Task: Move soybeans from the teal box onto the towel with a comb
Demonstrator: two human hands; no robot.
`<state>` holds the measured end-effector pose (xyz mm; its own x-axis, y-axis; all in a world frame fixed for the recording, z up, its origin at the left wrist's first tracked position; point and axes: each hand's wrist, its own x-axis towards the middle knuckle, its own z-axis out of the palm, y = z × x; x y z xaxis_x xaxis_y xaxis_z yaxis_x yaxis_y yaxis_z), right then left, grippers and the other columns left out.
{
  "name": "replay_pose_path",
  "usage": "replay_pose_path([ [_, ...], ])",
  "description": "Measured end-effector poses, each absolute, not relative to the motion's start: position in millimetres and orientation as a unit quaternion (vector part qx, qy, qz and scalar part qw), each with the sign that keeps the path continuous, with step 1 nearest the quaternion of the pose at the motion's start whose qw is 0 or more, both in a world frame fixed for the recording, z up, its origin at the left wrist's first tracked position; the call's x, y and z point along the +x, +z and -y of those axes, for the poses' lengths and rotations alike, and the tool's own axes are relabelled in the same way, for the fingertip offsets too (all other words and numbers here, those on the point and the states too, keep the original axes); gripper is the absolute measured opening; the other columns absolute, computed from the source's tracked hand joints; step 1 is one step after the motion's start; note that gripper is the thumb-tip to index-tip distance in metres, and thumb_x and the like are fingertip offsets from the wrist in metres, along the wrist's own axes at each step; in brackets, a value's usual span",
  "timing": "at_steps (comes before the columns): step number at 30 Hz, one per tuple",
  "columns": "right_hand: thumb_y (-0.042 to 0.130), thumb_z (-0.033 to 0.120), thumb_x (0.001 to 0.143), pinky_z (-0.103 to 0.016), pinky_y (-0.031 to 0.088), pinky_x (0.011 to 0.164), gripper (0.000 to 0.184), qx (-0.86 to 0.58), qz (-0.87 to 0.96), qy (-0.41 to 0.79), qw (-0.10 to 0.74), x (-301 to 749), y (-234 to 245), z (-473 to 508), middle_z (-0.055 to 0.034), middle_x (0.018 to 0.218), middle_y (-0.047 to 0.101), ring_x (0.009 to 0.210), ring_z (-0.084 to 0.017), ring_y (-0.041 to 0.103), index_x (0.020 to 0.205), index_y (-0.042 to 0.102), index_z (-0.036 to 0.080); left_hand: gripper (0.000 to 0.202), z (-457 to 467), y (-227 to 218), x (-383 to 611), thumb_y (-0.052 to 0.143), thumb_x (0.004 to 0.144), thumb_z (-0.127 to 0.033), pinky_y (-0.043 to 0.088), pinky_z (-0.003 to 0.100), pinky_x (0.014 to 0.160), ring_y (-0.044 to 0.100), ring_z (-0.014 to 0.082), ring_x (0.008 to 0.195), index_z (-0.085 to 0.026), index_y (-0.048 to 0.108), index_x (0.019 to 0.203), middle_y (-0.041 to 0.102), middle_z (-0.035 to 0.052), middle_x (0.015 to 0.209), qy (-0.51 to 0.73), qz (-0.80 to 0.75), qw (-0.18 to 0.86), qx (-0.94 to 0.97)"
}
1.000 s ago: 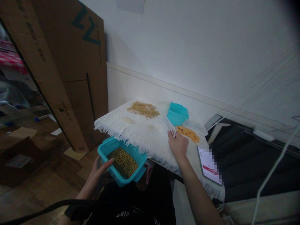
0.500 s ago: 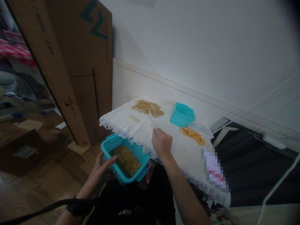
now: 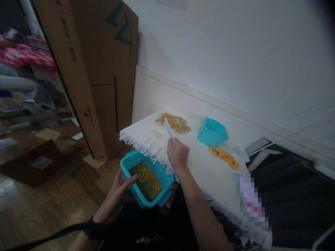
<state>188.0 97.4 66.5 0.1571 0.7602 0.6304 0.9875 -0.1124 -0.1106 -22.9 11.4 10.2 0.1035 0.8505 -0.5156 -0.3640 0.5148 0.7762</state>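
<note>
My left hand (image 3: 121, 188) grips the near left side of a turquoise plastic tub (image 3: 163, 174), thumb over its rim, fingers hidden underneath. Inside the tub lie many round soybeans (image 3: 149, 179). It is held tilted just below the fringed edge of the table. Over the white cloth (image 3: 193, 164), my right hand (image 3: 178, 153) is closed on a thin white card (image 3: 169, 130), which stands on edge and points away from me. Just beyond the card, loose soybeans (image 3: 174, 122) are spread across the cloth, beside a small pale patch (image 3: 156, 133).
A second turquoise tub (image 3: 213, 132) stands at the back right of the table. Near it are a clear lid (image 3: 237, 150) and a crumpled orange cloth (image 3: 223, 157). A tall cardboard box (image 3: 104, 69) stands to the left, and a white wall (image 3: 222, 52) rises behind.
The view has swung left, so the scene sits farther right. In my right hand the card has turned, showing more of its flat face. My left hand still holds the tub.
</note>
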Motion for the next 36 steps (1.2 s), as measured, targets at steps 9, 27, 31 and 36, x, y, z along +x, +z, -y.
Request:
replay_pose_path([
  [9,0.044,0.022,0.096,-0.024,0.035,0.055,0.030,-0.704,0.627,-0.227,0.245,193,58,-87,-0.0098,0.071,0.071,0.061,-0.016,0.064,0.087,0.070,0.012,0.088,-13,10,-26,0.081,0.072,-0.042,0.061,0.046,0.073,0.073,0.0330,0.095,-0.035,0.034,0.146,0.060,0.0176,0.134,0.429,-0.511,0.708,0.233],
  [27,0.084,0.055,0.057,-0.030,0.050,0.057,0.050,-0.601,0.543,0.281,0.515,276,74,-112,-0.0077,0.076,0.075,0.065,-0.021,0.066,0.083,0.076,0.013,0.094,-17,6,-28,0.083,0.069,-0.045,0.062,0.047,0.073,0.071,0.0347,0.102,-0.038,0.030,0.147,0.059,0.0163,0.137,0.418,-0.522,0.708,0.228],
  [31,0.090,0.050,0.047,-0.031,0.052,0.058,0.050,-0.580,0.510,0.423,0.474,283,68,-116,-0.0071,0.073,0.073,0.063,-0.019,0.066,0.077,0.075,0.012,0.089,-13,9,-26,0.080,0.072,-0.046,0.061,0.047,0.074,0.071,0.0343,0.101,-0.038,0.031,0.147,0.059,0.0157,0.137,0.418,-0.512,0.711,0.238],
  [36,0.091,0.049,0.045,-0.028,0.052,0.058,0.051,-0.567,0.534,0.464,0.422,270,64,-147,-0.0062,0.073,0.073,0.063,-0.018,0.066,0.077,0.074,0.013,0.093,-12,11,-25,0.080,0.073,-0.044,0.061,0.048,0.076,0.073,0.0338,0.097,-0.037,0.028,0.150,0.065,0.0153,0.128,0.432,-0.497,0.714,0.236],
])
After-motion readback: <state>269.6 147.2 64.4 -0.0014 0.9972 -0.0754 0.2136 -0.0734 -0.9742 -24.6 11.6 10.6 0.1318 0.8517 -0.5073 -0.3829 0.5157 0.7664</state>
